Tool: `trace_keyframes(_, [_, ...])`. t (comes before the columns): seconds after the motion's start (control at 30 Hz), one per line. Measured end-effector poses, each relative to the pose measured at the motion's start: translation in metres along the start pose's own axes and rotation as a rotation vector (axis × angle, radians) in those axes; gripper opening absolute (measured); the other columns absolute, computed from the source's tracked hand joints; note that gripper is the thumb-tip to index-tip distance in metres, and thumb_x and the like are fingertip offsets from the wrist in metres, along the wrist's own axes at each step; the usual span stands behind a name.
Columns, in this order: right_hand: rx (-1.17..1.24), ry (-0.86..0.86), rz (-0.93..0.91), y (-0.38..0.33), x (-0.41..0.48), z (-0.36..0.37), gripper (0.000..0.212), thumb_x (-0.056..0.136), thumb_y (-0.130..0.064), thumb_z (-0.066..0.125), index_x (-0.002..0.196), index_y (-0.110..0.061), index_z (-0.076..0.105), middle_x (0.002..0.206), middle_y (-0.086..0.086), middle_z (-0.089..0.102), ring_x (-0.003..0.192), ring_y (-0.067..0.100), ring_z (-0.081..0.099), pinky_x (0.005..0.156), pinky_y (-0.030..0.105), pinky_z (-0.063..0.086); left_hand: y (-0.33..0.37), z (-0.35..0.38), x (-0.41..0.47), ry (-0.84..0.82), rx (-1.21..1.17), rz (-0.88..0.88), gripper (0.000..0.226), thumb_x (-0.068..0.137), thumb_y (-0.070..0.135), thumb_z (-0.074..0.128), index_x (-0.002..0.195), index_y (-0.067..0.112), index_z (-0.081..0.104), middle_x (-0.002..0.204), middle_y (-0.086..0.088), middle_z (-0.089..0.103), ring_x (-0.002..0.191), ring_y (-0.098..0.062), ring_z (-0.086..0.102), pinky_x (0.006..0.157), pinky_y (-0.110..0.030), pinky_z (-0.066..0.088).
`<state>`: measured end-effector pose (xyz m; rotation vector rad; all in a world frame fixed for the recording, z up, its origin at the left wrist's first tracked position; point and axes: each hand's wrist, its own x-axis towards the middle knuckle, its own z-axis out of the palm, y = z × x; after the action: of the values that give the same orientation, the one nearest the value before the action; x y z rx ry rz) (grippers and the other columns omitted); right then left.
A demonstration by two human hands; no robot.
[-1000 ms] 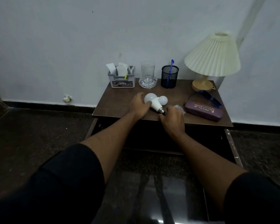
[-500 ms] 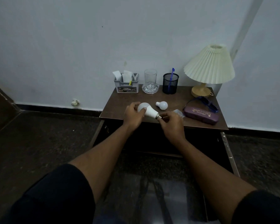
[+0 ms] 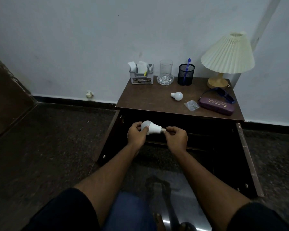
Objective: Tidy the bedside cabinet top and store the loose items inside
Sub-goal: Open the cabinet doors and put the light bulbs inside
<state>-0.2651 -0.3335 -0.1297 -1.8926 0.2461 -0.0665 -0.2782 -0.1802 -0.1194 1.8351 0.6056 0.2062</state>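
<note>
At centre frame, both hands hold the large white bulb (image 3: pixel 150 127) before the open cabinet (image 3: pixel 180 106): the left hand (image 3: pixel 136 136) cups its globe, the right hand (image 3: pixel 176 137) pinches its metal base. A small bulb (image 3: pixel 177 96) lies on the top, upper right, near a purple case (image 3: pixel 215 106).

Head view of a dim interior under a cool, bluish cast. The light is soft and diffuse, and its source lies outside the frame. The wall (image 3: pixel 73 47) is the brightest field and the lamp shade (image 3: pixel 228 54) reads pale. Shadows on the counter (image 3: pixel 145 97) are faint and soft-edged. The open cabinet interior (image 3: pixel 207 130) sinks to near-black, and the large bulb (image 3: pixel 151 129) stands out white against it. The glossy floor (image 3: pixel 173 189) carries dull reflections and one small glare streak near the bottom edge. Wide-angle distortion bows the skirting (image 3: pixel 65 99) and tilts the wall corner at upper right. The sleeves (image 3: pixel 65 212) in the lower corners are soft
</note>
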Motion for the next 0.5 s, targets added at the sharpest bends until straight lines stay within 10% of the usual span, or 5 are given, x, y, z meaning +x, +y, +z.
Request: trace_keyframes(0.5, [0.003,-0.077,0.206,0.031,0.088,0.106,0.031,0.088,-0.03,0.073,0.11,-0.008,0.076,0.1,0.007,0.076,0.093,0.02,0.069,0.075,0.021,0.042,-0.051,0.025,0.12,-0.026,0.139,-0.079,0.045,0.084,0.014,0.073,0.127,0.004,0.064,0.118,-0.016,0.071,0.107,-0.029,0.069,0.091,-0.038,0.057])
